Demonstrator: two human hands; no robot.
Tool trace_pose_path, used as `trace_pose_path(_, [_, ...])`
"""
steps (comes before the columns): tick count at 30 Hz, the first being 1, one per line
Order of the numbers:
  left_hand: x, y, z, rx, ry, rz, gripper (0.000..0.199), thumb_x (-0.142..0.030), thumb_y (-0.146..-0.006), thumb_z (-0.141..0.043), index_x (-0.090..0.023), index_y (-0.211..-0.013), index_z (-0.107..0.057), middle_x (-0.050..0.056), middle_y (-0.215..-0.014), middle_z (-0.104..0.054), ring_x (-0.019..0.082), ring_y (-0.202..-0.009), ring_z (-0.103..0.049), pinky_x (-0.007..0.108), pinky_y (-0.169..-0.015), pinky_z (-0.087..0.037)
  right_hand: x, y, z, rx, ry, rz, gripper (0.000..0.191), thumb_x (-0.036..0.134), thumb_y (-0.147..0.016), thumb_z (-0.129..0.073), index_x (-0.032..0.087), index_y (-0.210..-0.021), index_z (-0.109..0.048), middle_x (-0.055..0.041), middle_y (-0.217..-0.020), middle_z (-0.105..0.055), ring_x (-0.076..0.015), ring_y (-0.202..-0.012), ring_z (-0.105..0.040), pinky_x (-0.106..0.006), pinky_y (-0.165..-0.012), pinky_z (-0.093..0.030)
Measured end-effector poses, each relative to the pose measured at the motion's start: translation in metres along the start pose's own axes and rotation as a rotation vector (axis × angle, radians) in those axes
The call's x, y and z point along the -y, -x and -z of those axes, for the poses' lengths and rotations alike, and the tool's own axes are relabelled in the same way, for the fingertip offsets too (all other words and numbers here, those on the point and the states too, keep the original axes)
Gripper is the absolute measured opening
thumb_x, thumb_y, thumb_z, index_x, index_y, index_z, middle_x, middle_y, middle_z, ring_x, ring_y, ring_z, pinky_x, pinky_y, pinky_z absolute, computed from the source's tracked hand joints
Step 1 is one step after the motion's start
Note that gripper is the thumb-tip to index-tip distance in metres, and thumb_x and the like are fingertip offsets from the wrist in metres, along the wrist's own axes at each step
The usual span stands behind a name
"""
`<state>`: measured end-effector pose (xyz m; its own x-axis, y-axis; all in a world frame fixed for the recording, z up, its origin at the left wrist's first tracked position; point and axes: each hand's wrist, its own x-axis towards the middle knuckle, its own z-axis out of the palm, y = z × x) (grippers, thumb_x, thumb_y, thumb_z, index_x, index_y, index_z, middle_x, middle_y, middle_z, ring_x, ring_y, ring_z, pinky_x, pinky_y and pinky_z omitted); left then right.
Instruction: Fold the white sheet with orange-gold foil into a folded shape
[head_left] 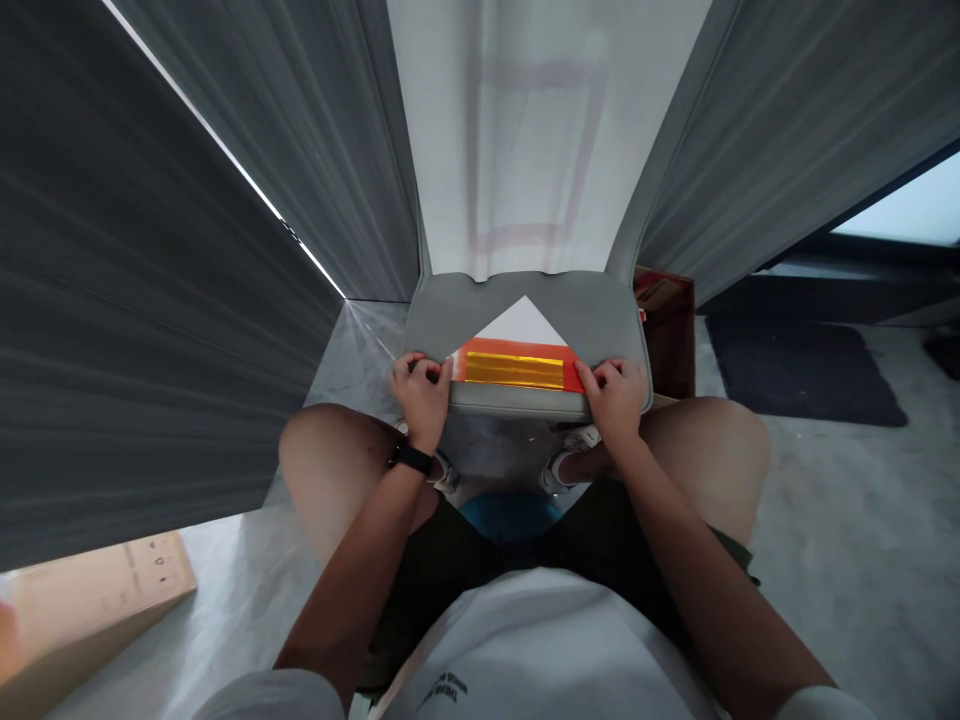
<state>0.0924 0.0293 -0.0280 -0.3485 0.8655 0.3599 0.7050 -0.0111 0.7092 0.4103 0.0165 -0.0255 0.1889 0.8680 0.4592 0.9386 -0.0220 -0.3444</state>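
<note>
The left hand [421, 395] and right hand [611, 400], fingers curled, press down on either end of a folded orange-and-gold paper [517, 368] lying on a grey padded board [457, 310]; grey curtains [150, 300] hang at nine o'clock, a dark floor mat [802, 375] lies at three, a cardboard box [97, 610] at seven.

The only view looks out from the person's head; it faces forward and steeply down, past the white T-shirt [525, 660] and dark shorts [480, 570]; it sits fairly near the left hand [421, 400] and right hand [613, 400], both low in mid-frame; its wide lens stretches the grey panels [150, 280] along the edges.
</note>
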Motion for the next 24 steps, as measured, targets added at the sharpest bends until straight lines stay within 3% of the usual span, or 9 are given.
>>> trace_pose_path(4, [-0.002,0.000,-0.002,-0.017,-0.024,0.004,0.030,-0.042,-0.095,-0.075,-0.022,-0.075,-0.063,0.011,-0.109,-0.063,0.029,-0.116,-0.058,0.050,-0.114,-0.043,0.000,0.003,0.005,-0.015,-0.046,0.002,0.044,0.054,-0.103,-0.053,0.020,-0.081,-0.070,-0.0130,-0.095,-0.065,-0.0289,-0.098,-0.058,-0.047,-0.095,-0.050])
trace_pose_path(8, [-0.004,0.000,-0.003,-0.040,-0.047,0.002,0.027,-0.037,-0.092,-0.079,-0.022,-0.075,-0.065,0.011,-0.109,-0.064,0.028,-0.115,-0.059,0.047,-0.111,-0.045,0.023,0.008,0.015,-0.097,-0.101,0.057,0.047,0.050,-0.105,-0.051,0.014,-0.131,-0.067,-0.0203,-0.132,-0.062,-0.0319,-0.123,-0.060,-0.052,-0.109,-0.050])
trace_pose_path(10, [-0.004,0.000,-0.003,-0.041,-0.044,0.000,0.026,-0.035,-0.090,-0.080,-0.022,-0.074,-0.065,0.011,-0.108,-0.064,0.029,-0.114,-0.060,0.047,-0.110,-0.045,0.048,0.012,0.017,-0.050,-0.113,0.151,0.049,0.042,-0.108,-0.046,0.016,-0.146,-0.061,-0.0202,-0.144,-0.059,-0.0320,-0.136,-0.055,-0.053,-0.117,-0.045])
trace_pose_path(13, [-0.004,-0.001,-0.003,-0.041,-0.043,0.009,0.026,-0.035,-0.090,-0.080,-0.022,-0.074,-0.064,0.012,-0.108,-0.063,0.029,-0.115,-0.059,0.048,-0.110,-0.045,0.089,0.018,0.009,0.110,-0.107,0.323,0.052,0.037,-0.110,-0.040,0.014,-0.155,-0.055,-0.0190,-0.160,-0.051,-0.0314,-0.152,-0.043,-0.053,-0.127,-0.035])
trace_pose_path(16, [-0.004,0.000,-0.003,-0.030,-0.047,0.013,0.028,-0.039,-0.093,-0.077,-0.022,-0.076,-0.063,0.012,-0.109,-0.063,0.030,-0.116,-0.059,0.049,-0.112,-0.044,0.113,0.027,-0.007,0.203,-0.043,0.339,0.057,0.041,-0.112,-0.037,0.009,-0.157,-0.053,-0.0207,-0.165,-0.046,-0.0329,-0.157,-0.039,-0.055,-0.131,-0.028])
trace_pose_path(20, [-0.003,0.002,-0.002,-0.030,-0.058,-0.005,0.021,-0.042,-0.095,-0.075,-0.022,-0.094,-0.068,0.011,-0.111,-0.064,0.029,-0.115,-0.059,0.048,-0.111,-0.045,0.108,0.038,-0.025,0.244,-0.017,0.326,0.060,0.044,-0.112,-0.035,0.009,-0.159,-0.051,-0.0210,-0.164,-0.048,-0.0335,-0.156,-0.041,-0.057,-0.131,-0.029])
trace_pose_path(24, [-0.003,0.003,0.001,-0.005,-0.068,-0.018,0.026,-0.040,-0.096,-0.074,-0.020,-0.112,-0.070,0.013,-0.116,-0.065,0.030,-0.116,-0.058,0.048,-0.110,-0.046,0.100,0.042,-0.028,0.213,-0.026,0.362,0.062,0.045,-0.113,-0.036,0.010,-0.162,-0.047,-0.0203,-0.166,-0.045,-0.0336,-0.158,-0.038,-0.057,-0.131,-0.028])
